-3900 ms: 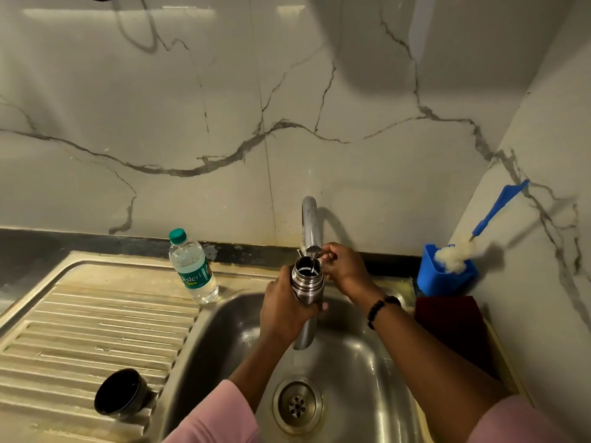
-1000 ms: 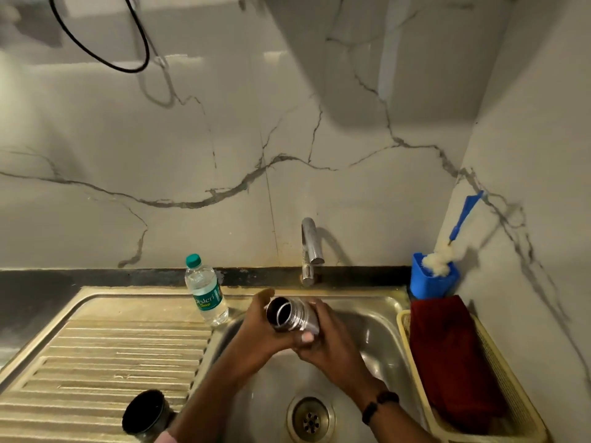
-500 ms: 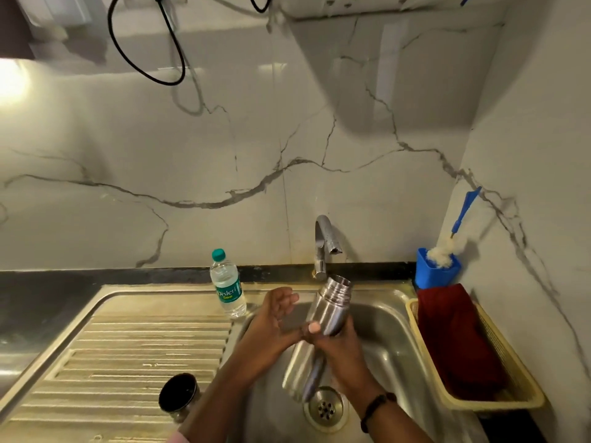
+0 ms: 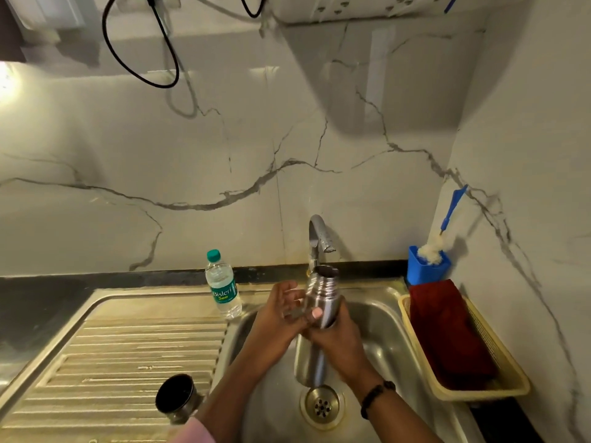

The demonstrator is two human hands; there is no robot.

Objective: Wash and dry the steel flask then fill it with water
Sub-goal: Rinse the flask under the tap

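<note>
One steel flask [image 4: 320, 302] gripped by right hand [image 4: 339, 343], left hand [image 4: 276, 314] flat against it, one plastic bottle [image 4: 223, 287], one cap [image 4: 175, 397].

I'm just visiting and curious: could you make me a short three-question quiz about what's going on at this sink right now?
1. True or false: the steel flask has its cap screwed on.
2. Which hand grips the flask? A) the left hand B) the right hand C) neither
3. Fill in: the red cloth lies in a yellow ____.

Key:
1. False; its mouth is open, and a dark cap lies on the drainboard.
2. B; the left hand's fingers are spread beside it.
3. Basket.
</note>
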